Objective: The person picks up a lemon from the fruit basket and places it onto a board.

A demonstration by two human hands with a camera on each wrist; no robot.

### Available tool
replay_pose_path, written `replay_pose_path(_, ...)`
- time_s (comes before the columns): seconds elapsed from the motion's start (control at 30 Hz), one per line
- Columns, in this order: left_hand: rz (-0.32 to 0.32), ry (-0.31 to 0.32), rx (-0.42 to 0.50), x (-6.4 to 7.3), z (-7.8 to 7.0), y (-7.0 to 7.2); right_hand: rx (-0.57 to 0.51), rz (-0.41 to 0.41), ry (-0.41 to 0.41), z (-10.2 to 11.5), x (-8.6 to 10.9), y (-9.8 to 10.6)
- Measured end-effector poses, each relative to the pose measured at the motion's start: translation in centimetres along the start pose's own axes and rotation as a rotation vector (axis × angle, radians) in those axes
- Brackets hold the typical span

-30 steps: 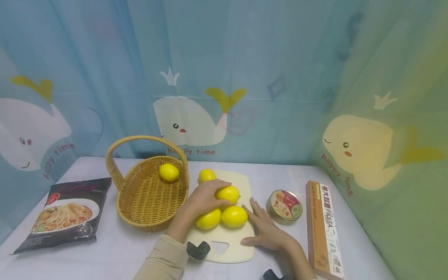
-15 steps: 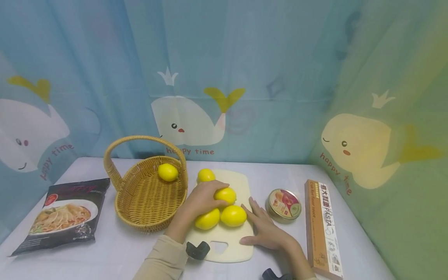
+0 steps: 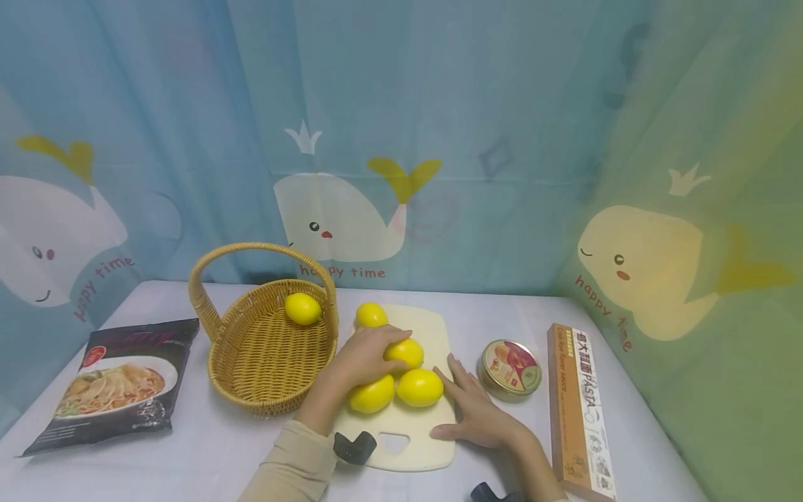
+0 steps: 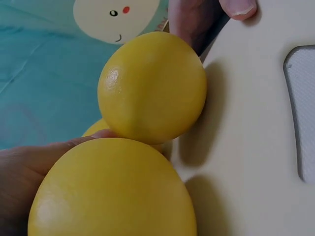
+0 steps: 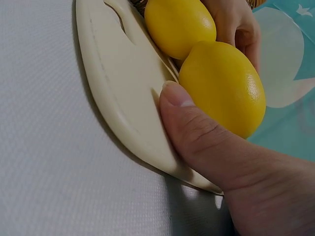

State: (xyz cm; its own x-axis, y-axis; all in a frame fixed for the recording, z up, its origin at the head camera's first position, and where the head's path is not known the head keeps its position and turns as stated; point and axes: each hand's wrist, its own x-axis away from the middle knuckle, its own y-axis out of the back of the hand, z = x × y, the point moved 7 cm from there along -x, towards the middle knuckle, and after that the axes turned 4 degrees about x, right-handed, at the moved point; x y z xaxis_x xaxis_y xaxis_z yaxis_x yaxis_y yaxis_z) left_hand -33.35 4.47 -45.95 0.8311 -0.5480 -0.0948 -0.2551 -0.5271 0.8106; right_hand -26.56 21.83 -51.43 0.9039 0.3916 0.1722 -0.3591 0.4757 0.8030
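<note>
My left hand [image 3: 368, 357] grips a lemon [image 3: 409, 353] over the middle of a cream cutting board [image 3: 426, 443], fingers curled over its top and the thumb at its near side. Just in front of it lie two more lemons: a left one [image 3: 371, 396], partly under my left wrist, and a right one [image 3: 420, 388]. Another lemon [image 3: 371, 315] sits at the board's far left corner. My right hand [image 3: 475, 413] rests with spread fingers on the board's right edge, close to the right lemon; in the right wrist view its thumb [image 5: 189, 125] lies on the board.
Left of the board stands a wicker basket [image 3: 216, 366] with a tall handle, one lemon [image 3: 303, 308] inside. A black noodle packet [image 3: 119, 383] lies at far left. On the right are a round tin [image 3: 510, 369] and a long pasta box [image 3: 580, 411]. A whale-print curtain [image 3: 502, 230] hangs behind.
The lemon in my left hand has shifted slightly left. My right hand stays on the board's edge, and the other lemons keep their places.
</note>
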Motion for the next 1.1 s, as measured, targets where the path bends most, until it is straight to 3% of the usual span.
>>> replay_pose_path(0.6, -0.003, 0.018, 0.069, 0.24, 0.02, 0.16, 0.004, -0.002, 0.002, 0.07, 0.08, 0.04)
replay_pose_path(1.1, 0.035, -0.011, 0.092, 0.31, -0.08, 0.36, 0.010, -0.002, -0.018, -0.07, 0.02, -0.04)
